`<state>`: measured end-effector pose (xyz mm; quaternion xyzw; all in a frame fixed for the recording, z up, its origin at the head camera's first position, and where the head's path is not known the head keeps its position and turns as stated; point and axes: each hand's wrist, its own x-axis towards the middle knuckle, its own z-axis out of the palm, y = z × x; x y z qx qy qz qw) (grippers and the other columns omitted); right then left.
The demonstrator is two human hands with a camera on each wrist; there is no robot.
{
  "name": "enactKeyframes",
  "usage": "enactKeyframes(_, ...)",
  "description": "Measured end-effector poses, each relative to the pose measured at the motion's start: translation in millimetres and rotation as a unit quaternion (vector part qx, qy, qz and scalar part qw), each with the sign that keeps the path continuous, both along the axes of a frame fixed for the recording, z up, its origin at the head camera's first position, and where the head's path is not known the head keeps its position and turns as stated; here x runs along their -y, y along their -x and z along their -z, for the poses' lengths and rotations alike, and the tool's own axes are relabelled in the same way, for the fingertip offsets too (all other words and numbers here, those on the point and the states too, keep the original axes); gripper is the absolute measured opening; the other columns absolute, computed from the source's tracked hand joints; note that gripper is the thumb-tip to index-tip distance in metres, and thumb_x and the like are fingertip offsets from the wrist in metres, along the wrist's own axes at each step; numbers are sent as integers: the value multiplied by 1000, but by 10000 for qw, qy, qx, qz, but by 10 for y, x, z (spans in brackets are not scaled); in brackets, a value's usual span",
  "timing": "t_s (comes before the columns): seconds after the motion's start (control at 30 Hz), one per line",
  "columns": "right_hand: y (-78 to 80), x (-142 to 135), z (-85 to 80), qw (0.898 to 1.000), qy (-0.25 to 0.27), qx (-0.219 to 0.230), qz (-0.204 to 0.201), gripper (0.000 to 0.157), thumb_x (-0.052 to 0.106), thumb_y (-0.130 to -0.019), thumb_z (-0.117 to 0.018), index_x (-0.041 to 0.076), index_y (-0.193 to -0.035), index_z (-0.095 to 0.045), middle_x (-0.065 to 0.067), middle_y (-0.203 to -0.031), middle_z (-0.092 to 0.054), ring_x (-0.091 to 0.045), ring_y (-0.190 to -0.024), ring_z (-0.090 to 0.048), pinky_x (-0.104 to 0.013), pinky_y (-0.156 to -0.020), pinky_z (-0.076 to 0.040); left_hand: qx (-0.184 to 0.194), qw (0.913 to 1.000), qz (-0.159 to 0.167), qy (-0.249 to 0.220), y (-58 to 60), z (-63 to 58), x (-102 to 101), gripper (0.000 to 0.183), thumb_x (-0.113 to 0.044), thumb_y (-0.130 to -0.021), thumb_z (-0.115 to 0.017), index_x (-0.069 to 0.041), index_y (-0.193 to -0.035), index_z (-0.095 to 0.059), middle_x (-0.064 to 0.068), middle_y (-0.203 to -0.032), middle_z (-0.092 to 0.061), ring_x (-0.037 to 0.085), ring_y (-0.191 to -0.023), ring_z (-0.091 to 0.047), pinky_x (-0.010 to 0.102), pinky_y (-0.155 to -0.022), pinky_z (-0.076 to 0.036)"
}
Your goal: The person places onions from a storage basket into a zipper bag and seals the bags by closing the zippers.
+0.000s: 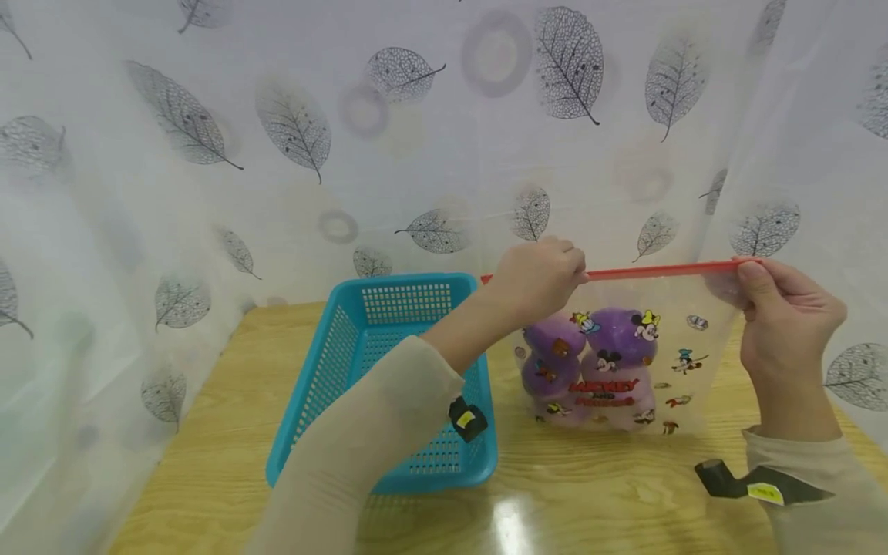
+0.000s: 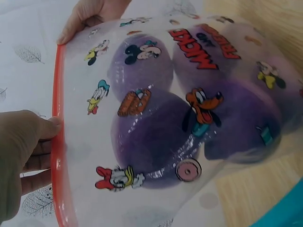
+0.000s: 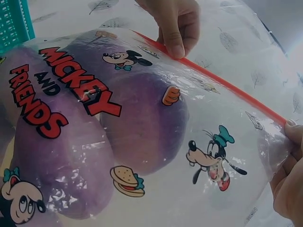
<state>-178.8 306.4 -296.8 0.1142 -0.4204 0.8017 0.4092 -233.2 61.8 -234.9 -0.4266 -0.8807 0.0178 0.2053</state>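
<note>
A clear zip bag (image 1: 694, 347) printed with cartoon figures and a red zip strip (image 1: 659, 270) stands on the table, with several purple rounded things (image 2: 142, 137) inside; their kind is blurred by the plastic. My left hand (image 1: 537, 281) pinches the red strip left of its middle, thumb on the near side in the left wrist view. At the strip's right end, my right hand (image 1: 787, 312) grips the bag's top corner between thumb and fingers. The strip is stretched nearly straight between both hands.
A blue plastic basket (image 1: 277, 455) with lattice walls stands left of the bag, under my left forearm. Both sit on a wooden table (image 1: 201, 432). Behind hangs a whitish curtain (image 1: 430, 162) with a leaf print.
</note>
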Motion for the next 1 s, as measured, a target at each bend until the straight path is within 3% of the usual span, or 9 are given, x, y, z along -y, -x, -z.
enactKeyframes(0.1,-1,-20,-2,9999,-89,-27,-65,19,-16,-78,-65,-23,-95,-63,-18,-74,-69,-21,-58,-65,-19,-55,-53,39,9999,107,-119,29,14,67,26,-33,-99,-49,-16,-102,-68,-7,-95,-67,7,-87,-62,16,-68,-51)
enactKeyframes(0.2,-3,-27,-2,9999,-153,16,-9,17,-15,-78,-65,-22,-94,-64,-17,-73,-69,-19,-50,-57,-17,-46,-39,41,9993,237,-270,46,29,124,24,-31,-98,-51,-15,-100,-69,-6,-93,-67,7,-85,-63,18,-68,-52)
enactKeyframes(0.33,-26,-31,10,9994,-195,182,206,21,-11,-78,-67,-22,-96,-63,-15,-73,-69,-16,-50,-50,-19,-46,-33,15,9983,407,-407,62,71,208,23,-27,-97,-53,-12,-98,-70,-3,-90,-68,10,-84,-63,19,-69,-52)
enactKeyframes(0.5,-38,-49,20,9986,-330,268,318,22,-10,-79,-67,-21,-97,-64,-14,-75,-69,-16,-51,-44,-19,-48,-35,-38,9968,560,-566,80,110,342,21,-25,-96,-54,-10,-96,-70,-1,-90,-69,12,-84,-64,20,-71,-53)
enactKeyframes(0.73,-27,-88,14,9994,-280,135,119,18,-13,-80,-64,-21,-96,-64,-15,-74,-70,-17,-51,-55,-19,-48,-39,-151,9951,625,-756,90,140,518,20,-23,-95,-56,-9,-94,-70,0,-88,-70,13,-79,-65,21,-68,-53)
enactKeyframes(0.87,-33,-107,21,9994,-327,94,48,19,-12,-81,-63,-22,-98,-63,-15,-75,-70,-13,-56,-63,-13,-58,-51,-281,9934,704,-857,114,180,604,19,-23,-94,-58,-8,-93,-70,0,-87,-70,12,-78,-65,21,-68,-53)
enactKeyframes(1.0,-40,-142,31,9993,-356,11,-119,20,-13,-82,-61,-23,-99,-62,-18,-75,-71,-21,-63,-70,-23,-65,-57,-415,9925,731,-884,140,229,699,18,-23,-94,-59,-9,-91,-70,-1,-86,-70,11,-77,-65,20,-67,-53)
